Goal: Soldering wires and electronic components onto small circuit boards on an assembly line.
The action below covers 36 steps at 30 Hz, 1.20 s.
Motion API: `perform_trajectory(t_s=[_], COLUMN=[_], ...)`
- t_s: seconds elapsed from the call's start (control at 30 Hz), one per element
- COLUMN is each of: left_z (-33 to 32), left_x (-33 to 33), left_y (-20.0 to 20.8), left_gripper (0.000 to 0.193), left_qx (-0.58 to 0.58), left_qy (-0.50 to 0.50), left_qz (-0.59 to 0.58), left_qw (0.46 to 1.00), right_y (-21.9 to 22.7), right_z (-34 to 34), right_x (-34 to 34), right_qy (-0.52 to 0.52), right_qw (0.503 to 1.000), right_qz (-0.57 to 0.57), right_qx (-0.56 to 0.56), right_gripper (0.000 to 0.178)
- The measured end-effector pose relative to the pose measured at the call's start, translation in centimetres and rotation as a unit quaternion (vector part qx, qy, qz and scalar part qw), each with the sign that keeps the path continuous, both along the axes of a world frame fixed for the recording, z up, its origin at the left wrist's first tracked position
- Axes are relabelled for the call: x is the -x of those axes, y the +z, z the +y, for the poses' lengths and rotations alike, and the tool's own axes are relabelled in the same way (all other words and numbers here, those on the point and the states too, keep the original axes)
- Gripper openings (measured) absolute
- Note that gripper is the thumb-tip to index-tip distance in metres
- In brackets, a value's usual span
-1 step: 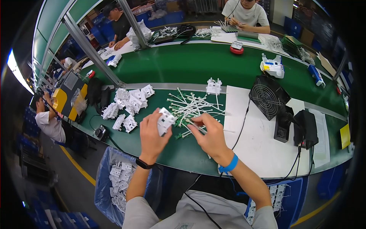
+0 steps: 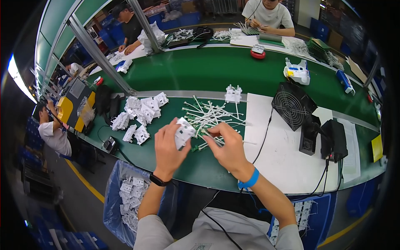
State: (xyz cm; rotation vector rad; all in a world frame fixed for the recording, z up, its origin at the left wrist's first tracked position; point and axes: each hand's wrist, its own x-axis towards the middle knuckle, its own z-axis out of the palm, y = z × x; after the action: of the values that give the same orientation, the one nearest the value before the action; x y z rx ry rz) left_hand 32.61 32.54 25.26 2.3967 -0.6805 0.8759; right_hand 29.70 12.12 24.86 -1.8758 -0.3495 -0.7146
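Head view, left to right: a heap of white plastic parts point(image 2: 143, 110) lies on the green table point(image 2: 196, 166), then the left hand point(image 2: 166, 143) curls around one white part point(image 2: 183, 132), just beside a pile of white cables point(image 2: 212, 114), where the right hand point(image 2: 230, 146) has thumb and fingertips drawn close; whether they grip a cable, I can't tell. I'd judge the step is pairing part with cable, calling for a steady hold and careful pinch.

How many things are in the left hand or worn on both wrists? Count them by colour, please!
White: 1, the squarish white plastic part in the left hand
Black: 1, the flat black wristband
Blue: 1, the wide blue wristband
Total: 3
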Motion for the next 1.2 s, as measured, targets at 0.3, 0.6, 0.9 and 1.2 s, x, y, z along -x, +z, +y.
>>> perform_trajectory(t_s=[0.3, 0.6, 0.9, 1.2], left_z=[-3.3, -3.7, -3.5, -3.8], left_x=[1.2, 1.7, 2.0, 2.6], left_y=[1.0, 0.4, -0.2, -0.4], left_gripper=[0.067, 0.063, 0.060, 0.056], left_qx=[-0.050, -0.056, -0.093, -0.081], left_qy=[-0.081, -0.101, -0.121, -0.180], left_qz=[-0.084, -0.071, -0.058, -0.067], left_qw=[0.992, 0.991, 0.987, 0.978], right_y=[1.0, 0.0, 1.1, -0.8], right_z=[0.8, 0.0, -3.0, -5.6], right_x=[0.4, 0.5, 0.9, -0.1], right_qy=[-0.063, -0.053, 0.037, 0.106], right_qw=[0.998, 0.994, 0.985, 0.961], right_qz=[0.011, 0.071, 0.168, 0.249], right_qx=[-0.019, -0.070, 0.008, -0.057], right_gripper=[0.020, 0.020, 0.019, 0.019])
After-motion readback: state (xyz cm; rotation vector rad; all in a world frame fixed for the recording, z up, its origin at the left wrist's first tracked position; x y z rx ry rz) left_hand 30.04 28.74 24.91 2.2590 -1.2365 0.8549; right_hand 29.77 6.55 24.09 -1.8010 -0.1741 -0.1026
